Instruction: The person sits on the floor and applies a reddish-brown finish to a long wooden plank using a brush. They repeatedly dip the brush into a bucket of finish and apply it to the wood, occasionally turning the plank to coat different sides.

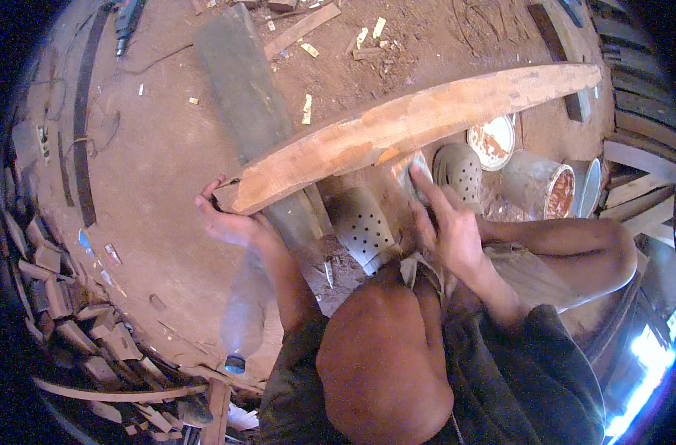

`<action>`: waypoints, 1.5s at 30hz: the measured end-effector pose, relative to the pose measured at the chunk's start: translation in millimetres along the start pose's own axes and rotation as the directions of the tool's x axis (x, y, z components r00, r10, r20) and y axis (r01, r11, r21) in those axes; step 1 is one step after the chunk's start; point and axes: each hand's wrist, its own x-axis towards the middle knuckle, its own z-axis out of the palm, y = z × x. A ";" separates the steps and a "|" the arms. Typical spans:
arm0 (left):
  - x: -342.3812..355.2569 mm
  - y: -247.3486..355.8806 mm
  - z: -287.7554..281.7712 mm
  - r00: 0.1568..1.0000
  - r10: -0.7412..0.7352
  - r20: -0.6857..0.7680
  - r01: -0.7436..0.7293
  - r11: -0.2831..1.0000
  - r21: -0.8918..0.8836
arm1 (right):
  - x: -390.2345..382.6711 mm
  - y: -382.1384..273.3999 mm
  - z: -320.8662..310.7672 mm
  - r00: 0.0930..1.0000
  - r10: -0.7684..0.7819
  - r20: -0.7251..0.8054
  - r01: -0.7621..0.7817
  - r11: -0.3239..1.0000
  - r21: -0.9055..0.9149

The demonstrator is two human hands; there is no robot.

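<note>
A long, gently curved wooden piece (416, 115) stretches across the view, its left end over a dark grey board (245, 96). My left hand (234, 226) is closed round that left end. Just below the middle of the curved piece, my right hand (449, 230) grips a small flat block (416, 174) with pale and orange patches; the block's underside is hidden. Perforated grey clogs (364, 233) are on my feet below the wood, and my bare knee (382, 356) rises at the bottom centre.
Open tins (538, 185) with orange residue and a white container (490, 137) lie at right. A plastic bottle (245, 311) is beside my left arm. A power tool (127, 26) and cord are at top left. Stacked offcuts (56, 289) line the left edge; scraps (308, 107) litter the ground.
</note>
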 end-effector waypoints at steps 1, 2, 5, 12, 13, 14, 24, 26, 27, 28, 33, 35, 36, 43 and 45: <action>0.2 -0.4 -2.6 1.000 -0.021 0.003 0.021 1.000 0.022 | 7.5 -0.8 2.7 0.998 -0.020 -0.062 0.021 1.000 0.013; 0.3 -0.2 -0.5 1.000 -0.021 -0.003 0.021 1.000 0.020 | 14.3 -2.3 6.4 0.998 -0.017 -0.062 0.021 0.998 0.053; 1.1 3.9 4.6 1.000 -0.028 -0.010 0.028 1.000 -0.003 | 9.0 23.2 33.1 0.998 0.010 -0.056 -0.014 0.997 -0.071; -2.8 11.7 4.7 1.000 -0.017 -0.023 0.019 0.998 0.057 | 4.4 11.2 4.8 0.997 0.006 -0.075 -0.001 0.998 0.060; -3.8 12.8 5.2 1.000 0.012 -0.026 -0.009 0.994 0.113 | 6.5 16.1 8.9 0.998 0.024 -0.061 -0.022 0.999 0.038; -4.4 12.7 6.9 1.000 -0.001 -0.005 0.001 0.994 0.110 | 8.2 23.6 14.0 0.997 0.047 -0.059 -0.047 0.999 0.006; 2.6 3.2 -3.3 0.998 0.059 0.004 -0.059 0.996 0.060 | 20.3 -17.5 -41.4 0.897 -0.072 0.436 0.106 0.993 -0.056; 2.1 6.2 1.5 0.999 0.036 -0.009 -0.036 0.998 0.054 | 45.8 -29.2 -45.4 0.842 -0.106 0.529 0.236 0.954 -0.186; 1.0 5.1 3.6 1.000 0.023 0.004 -0.023 0.998 0.057 | 56.2 -33.6 -46.7 0.812 -0.108 0.573 0.298 0.922 -0.247; -0.3 4.1 6.4 1.000 0.008 0.018 -0.009 0.998 0.060 | 63.8 -37.4 -48.2 0.796 -0.106 0.596 0.338 0.894 -0.293; 1.0 5.6 2.8 1.000 0.015 -0.011 -0.015 0.999 0.038 | 85.6 -53.5 -64.7 0.676 0.080 0.733 0.414 0.781 -0.468; 0.7 4.7 4.9 1.000 0.010 -0.021 -0.009 1.000 0.013 | 82.0 -41.0 -74.8 0.727 0.054 0.684 0.400 0.777 -0.486; 2.1 1.8 3.8 0.999 0.022 -0.025 -0.022 1.000 0.010 | 78.5 -23.8 -78.4 0.769 -0.015 0.639 0.409 0.780 -0.473; 6.9 -11.5 -8.1 1.000 -0.008 -0.028 0.006 0.999 -0.051 | 79.7 52.4 -134.8 0.872 0.060 0.485 0.162 0.901 -0.402; 2.2 -9.2 -2.3 1.000 -0.013 -0.001 0.013 1.000 0.010 | 65.8 66.2 -133.4 0.944 0.044 0.327 0.036 0.971 -0.235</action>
